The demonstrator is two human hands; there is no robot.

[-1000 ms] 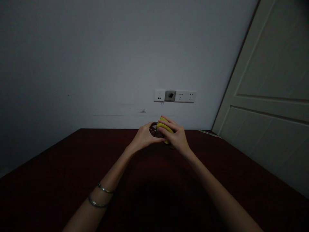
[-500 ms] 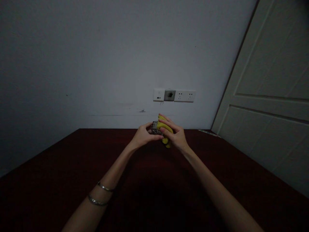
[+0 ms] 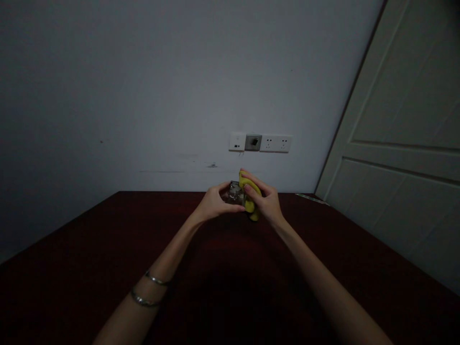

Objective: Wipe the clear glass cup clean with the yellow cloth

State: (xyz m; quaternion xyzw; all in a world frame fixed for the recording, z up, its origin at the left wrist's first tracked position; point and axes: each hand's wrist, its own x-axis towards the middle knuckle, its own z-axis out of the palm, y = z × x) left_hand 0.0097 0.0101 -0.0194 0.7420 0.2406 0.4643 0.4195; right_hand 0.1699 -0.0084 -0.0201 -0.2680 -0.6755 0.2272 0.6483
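Above the far middle of a dark red table (image 3: 89,268), my left hand (image 3: 212,203) grips a small clear, faceted glass object (image 3: 235,192) with fingers curled round it. My right hand (image 3: 268,203) is closed on a yellow cloth (image 3: 249,191) and presses it against the right side of the glass object. A yellow end of the cloth hangs below my right fingers. Two thin bracelets (image 3: 151,290) circle my left forearm. The room is dim, so the glass object's exact shape is unclear.
A grey wall stands behind the table with a row of white sockets and a grey plate (image 3: 260,143). A pale panelled door (image 3: 406,143) stands at the right. A thin flat item (image 3: 311,197) lies at the table's far right corner.
The yellow cloth has shifted from the top of the glass object to its right side, so more of the glass shows. Both hands stay in about the same place.
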